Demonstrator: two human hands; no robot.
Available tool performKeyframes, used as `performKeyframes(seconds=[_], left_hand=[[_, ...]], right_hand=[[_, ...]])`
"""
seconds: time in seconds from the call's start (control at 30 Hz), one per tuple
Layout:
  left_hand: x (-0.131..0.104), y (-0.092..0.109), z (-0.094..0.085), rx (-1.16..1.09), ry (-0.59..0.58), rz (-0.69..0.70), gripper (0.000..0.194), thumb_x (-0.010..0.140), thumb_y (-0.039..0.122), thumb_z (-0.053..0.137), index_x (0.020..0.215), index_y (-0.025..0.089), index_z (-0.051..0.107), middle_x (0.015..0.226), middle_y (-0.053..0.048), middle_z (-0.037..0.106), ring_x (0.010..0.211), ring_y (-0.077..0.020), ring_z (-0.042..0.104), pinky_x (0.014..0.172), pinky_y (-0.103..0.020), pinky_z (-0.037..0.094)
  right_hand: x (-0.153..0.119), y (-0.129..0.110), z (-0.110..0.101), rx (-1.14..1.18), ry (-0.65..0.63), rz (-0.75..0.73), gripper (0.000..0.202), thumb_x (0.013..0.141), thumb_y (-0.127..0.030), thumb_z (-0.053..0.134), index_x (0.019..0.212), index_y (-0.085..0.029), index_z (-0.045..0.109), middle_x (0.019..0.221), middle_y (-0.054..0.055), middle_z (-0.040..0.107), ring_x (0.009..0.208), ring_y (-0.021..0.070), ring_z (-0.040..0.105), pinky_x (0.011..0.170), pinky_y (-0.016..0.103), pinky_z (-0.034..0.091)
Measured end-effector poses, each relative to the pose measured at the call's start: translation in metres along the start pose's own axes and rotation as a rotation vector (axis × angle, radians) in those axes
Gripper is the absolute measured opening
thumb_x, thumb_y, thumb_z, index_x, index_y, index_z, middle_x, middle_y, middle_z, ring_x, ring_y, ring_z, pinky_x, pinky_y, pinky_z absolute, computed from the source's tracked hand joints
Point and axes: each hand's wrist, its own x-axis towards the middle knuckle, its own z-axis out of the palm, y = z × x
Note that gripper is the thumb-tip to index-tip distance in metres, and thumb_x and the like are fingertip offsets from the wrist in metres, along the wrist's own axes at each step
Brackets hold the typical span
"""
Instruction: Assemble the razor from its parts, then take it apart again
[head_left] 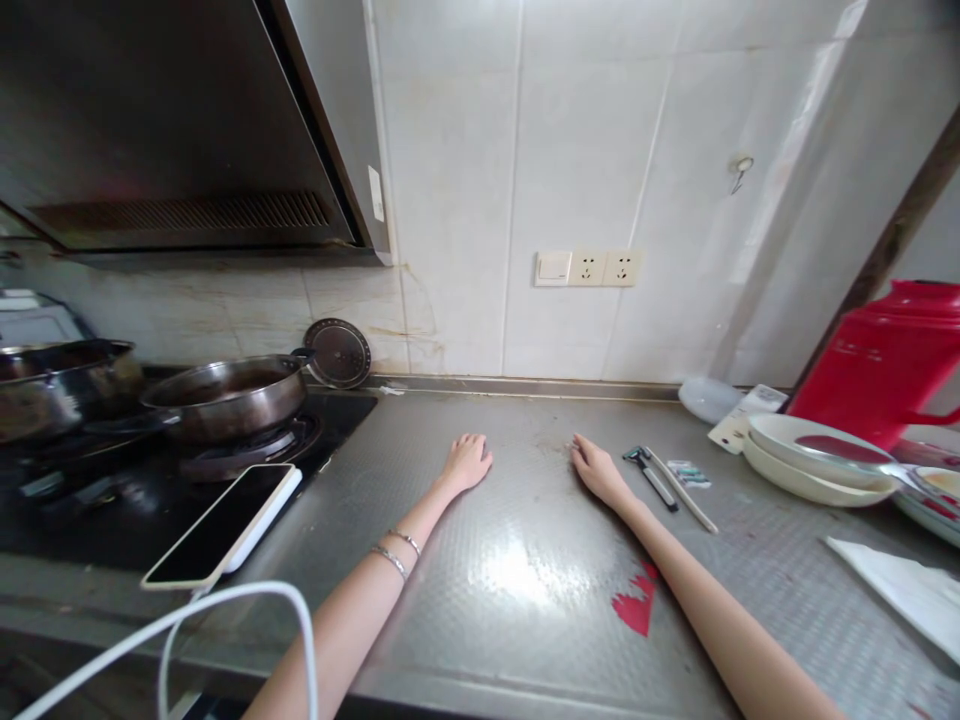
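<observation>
My left hand rests palm down on the steel counter, its fingers lying on the metal with nothing in them. Further right, my right hand also lies on the counter, fingers loosely bent and nothing visible in its grip. Just beside the right hand is a razor with a black and grey handle. Alongside it lies a slim off-white stick, its kind unclear. Past that sits a small clear pack with teal-and-dark pieces, which look like razor cartridges.
A phone with a white cable lies at the stove's edge. Pans stand on the stove under a range hood. Stacked bowls, a red thermos and white paper are at right.
</observation>
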Motion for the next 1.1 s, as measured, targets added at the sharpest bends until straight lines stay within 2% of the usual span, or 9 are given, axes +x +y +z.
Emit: performKeyframes(seconds=[0.13, 0.43, 0.6, 0.73, 0.87, 1.1], left_hand=[[0.001, -0.001, 0.001, -0.006, 0.018, 0.011, 0.027, 0.087, 0.031, 0.039, 0.106, 0.018, 0.052, 0.112, -0.009, 0.058, 0.110, -0.0219, 0.048, 0.092, -0.035, 0.034], [0.000, 0.001, -0.002, 0.000, 0.001, -0.004, 0.027, 0.087, 0.030, 0.038, 0.106, 0.019, 0.052, 0.113, -0.008, 0.058, 0.110, -0.0216, 0.047, 0.093, -0.034, 0.034], [0.000, 0.001, -0.001, 0.000, 0.009, -0.001, 0.026, 0.087, 0.030, 0.039, 0.106, 0.019, 0.052, 0.113, -0.009, 0.058, 0.110, -0.0217, 0.047, 0.092, -0.034, 0.034], [0.001, 0.000, -0.001, -0.002, 0.004, 0.001, 0.026, 0.087, 0.030, 0.038, 0.106, 0.019, 0.052, 0.113, -0.009, 0.058, 0.110, -0.0215, 0.047, 0.092, -0.034, 0.034], [0.001, -0.001, 0.000, 0.003, 0.011, 0.008, 0.027, 0.087, 0.031, 0.038, 0.106, 0.019, 0.052, 0.114, -0.009, 0.057, 0.110, -0.0220, 0.047, 0.092, -0.035, 0.035], [0.002, -0.004, 0.004, -0.003, 0.027, 0.035, 0.026, 0.087, 0.030, 0.038, 0.105, 0.018, 0.052, 0.111, -0.009, 0.058, 0.109, -0.0216, 0.048, 0.091, -0.034, 0.035]], right_hand=[[0.000, 0.001, 0.001, -0.013, -0.012, -0.021, 0.044, 0.085, -0.024, 0.034, 0.122, -0.007, 0.050, 0.121, 0.019, 0.056, 0.114, 0.0240, 0.052, 0.097, 0.036, 0.039], [0.000, 0.002, 0.001, -0.022, 0.004, -0.029, 0.043, 0.081, -0.019, 0.037, 0.120, -0.011, 0.052, 0.120, 0.017, 0.058, 0.113, 0.0234, 0.053, 0.096, 0.037, 0.039], [0.002, -0.005, -0.009, -0.013, 0.000, -0.005, 0.044, 0.078, -0.017, 0.039, 0.118, -0.006, 0.054, 0.120, 0.018, 0.058, 0.114, 0.0231, 0.052, 0.098, 0.034, 0.038], [0.012, -0.005, -0.034, 0.007, 0.025, 0.065, 0.042, 0.072, -0.014, 0.043, 0.111, -0.009, 0.061, 0.112, 0.014, 0.063, 0.104, 0.0221, 0.059, 0.091, 0.032, 0.044], [0.020, 0.008, -0.070, -0.080, -0.086, 0.182, 0.034, 0.068, -0.013, 0.049, 0.096, -0.011, 0.068, 0.087, 0.011, 0.071, 0.082, 0.0223, 0.066, 0.078, 0.030, 0.050], [0.008, 0.036, -0.116, -0.120, -0.252, 0.450, 0.021, 0.062, -0.014, 0.057, 0.081, -0.011, 0.067, 0.062, 0.008, 0.067, 0.053, 0.0184, 0.064, 0.047, 0.023, 0.048]])
